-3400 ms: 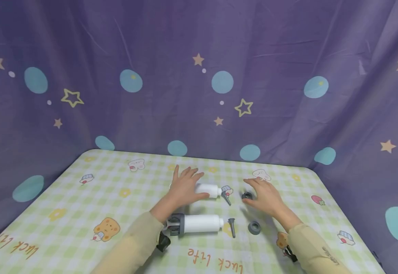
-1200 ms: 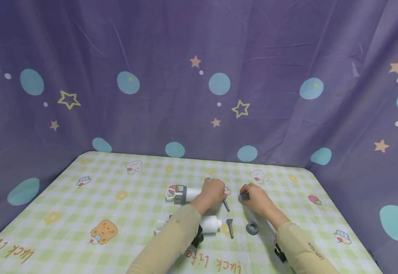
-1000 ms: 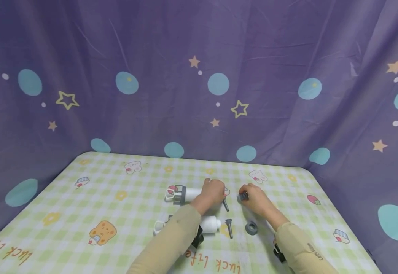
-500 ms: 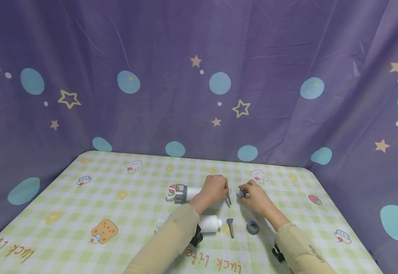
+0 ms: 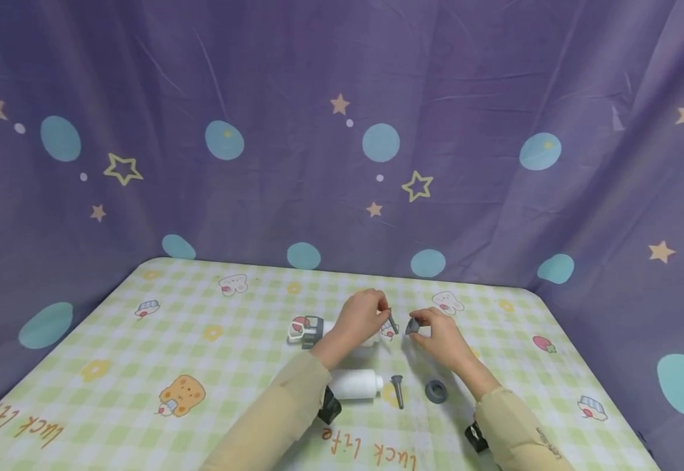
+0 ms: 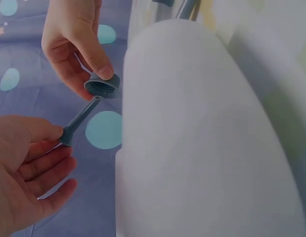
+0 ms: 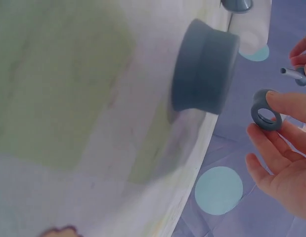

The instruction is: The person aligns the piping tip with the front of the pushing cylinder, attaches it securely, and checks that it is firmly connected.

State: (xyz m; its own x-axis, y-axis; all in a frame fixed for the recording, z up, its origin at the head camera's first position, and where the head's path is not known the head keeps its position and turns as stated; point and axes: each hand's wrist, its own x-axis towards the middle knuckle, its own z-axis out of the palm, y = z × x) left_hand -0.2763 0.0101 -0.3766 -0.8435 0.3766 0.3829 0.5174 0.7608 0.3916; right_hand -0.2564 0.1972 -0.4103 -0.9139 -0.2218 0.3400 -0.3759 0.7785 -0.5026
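My left hand (image 5: 358, 320) pinches a grey tapered nozzle (image 5: 393, 324) by its flared end, above the far part of the table. My right hand (image 5: 444, 340) holds a grey threaded ring cap (image 5: 412, 326) between thumb and fingers. In the left wrist view the nozzle's narrow tip (image 6: 97, 98) points at the opening of the ring cap (image 6: 103, 87); whether they touch is unclear. Under my left hand lies a white-barrelled syringe with a grey end and white handle (image 5: 307, 331), its barrel partly hidden. A second white barrel (image 5: 356, 384) lies nearer, partly behind my left forearm.
A second grey nozzle (image 5: 398, 391) and a second ring cap (image 5: 436, 392) lie right of the nearer barrel. The checked tablecloth (image 5: 248, 366) covers the table, which ends at a purple curtain (image 5: 318, 196). Black wrist camera mounts (image 5: 330, 407) sit low under both forearms.
Both hands, first spread over the parts, have closed on the far nozzle and ring cap. Both parts have come up off the cloth, and the nozzle has swung toward the ring cap.
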